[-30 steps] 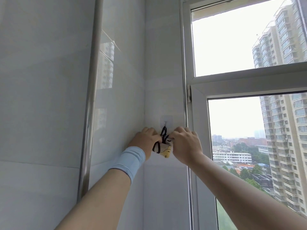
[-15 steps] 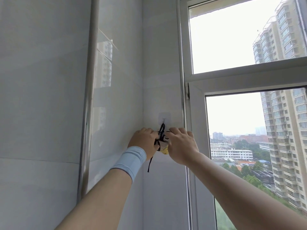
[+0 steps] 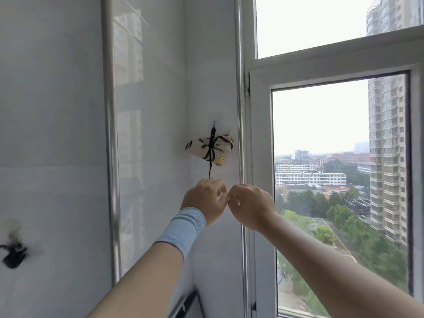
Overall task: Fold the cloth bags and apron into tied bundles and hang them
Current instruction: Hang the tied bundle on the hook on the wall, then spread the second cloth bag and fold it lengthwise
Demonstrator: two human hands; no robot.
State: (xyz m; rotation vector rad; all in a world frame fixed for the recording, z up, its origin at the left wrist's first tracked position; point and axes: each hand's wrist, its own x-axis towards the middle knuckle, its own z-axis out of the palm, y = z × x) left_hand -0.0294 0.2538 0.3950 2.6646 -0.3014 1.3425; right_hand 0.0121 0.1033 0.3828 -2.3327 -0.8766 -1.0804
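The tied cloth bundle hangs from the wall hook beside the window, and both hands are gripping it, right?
Not quite. The head view shows both the left hand and the right hand below the tied cloth bundle, apart from it. It does hang from the wall hook beside the window.

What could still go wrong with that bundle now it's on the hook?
1. The tied bundle hangs by one thin black string from a small stick-on hook on glossy tile; the loop could slip off or the pad peel.
2. A loose string tail dangles just above the left hand; a snag could tug the knot loose.
3. The bundle sits tilted, so it may swing or sag once settled.
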